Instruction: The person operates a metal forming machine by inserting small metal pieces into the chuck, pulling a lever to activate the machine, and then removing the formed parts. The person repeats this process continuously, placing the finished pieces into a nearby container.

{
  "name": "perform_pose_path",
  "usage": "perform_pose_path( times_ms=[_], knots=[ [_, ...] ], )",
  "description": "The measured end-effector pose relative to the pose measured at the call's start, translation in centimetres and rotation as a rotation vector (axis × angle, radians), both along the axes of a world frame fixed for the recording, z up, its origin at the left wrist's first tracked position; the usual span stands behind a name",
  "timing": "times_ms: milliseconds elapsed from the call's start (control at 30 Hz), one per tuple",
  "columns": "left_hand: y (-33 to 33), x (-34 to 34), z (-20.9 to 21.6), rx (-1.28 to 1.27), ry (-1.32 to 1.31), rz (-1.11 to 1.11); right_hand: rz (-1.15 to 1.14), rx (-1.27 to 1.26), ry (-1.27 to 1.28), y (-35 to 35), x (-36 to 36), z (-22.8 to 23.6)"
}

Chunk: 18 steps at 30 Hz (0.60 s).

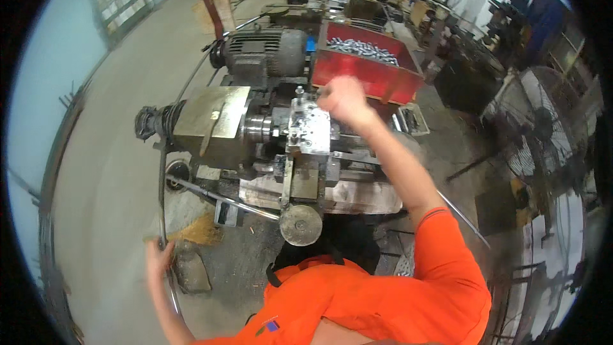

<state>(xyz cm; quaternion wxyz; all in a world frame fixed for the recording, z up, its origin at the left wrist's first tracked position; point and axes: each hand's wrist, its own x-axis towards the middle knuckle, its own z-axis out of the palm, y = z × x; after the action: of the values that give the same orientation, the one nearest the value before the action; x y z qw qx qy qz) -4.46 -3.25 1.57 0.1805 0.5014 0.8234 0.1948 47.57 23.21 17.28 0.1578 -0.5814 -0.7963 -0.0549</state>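
Note:
At the lower left, my left hand (158,258) is closed round a long metal rod (162,207), which runs up along the left side of a small lathe-like machine. My right hand (345,100) reaches over that machine, its fingers curled at the far right corner of a shiny metal block (311,129). Whatever those fingers hold, if anything, is hidden. Left of the block sits a round steel spindle (257,129), beside a housing with a metal cover plate (214,110). A round metal disc (301,225) is at the machine's near end.
Behind the machine stand an electric motor (265,51) and a red bin (377,76) holding several small shiny metal parts. A slanting metal bar (223,202) crosses the near left side, above a straw broom head (199,230). A large fan (543,124) stands at the right.

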Motion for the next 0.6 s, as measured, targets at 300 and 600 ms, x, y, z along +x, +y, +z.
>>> perform_pose_path(
  times_ms=[300,600],
  knots=[
    [9.0,-1.9,-2.3,0.086,-0.800,-0.162,-0.063,0.415,0.367,-11.1,19.0,4.7],
    [11.5,-7.2,-6.1,-0.055,-0.979,0.091,-0.995,-0.240,0.332,-38.0,34.3,-21.0]
  ],
)
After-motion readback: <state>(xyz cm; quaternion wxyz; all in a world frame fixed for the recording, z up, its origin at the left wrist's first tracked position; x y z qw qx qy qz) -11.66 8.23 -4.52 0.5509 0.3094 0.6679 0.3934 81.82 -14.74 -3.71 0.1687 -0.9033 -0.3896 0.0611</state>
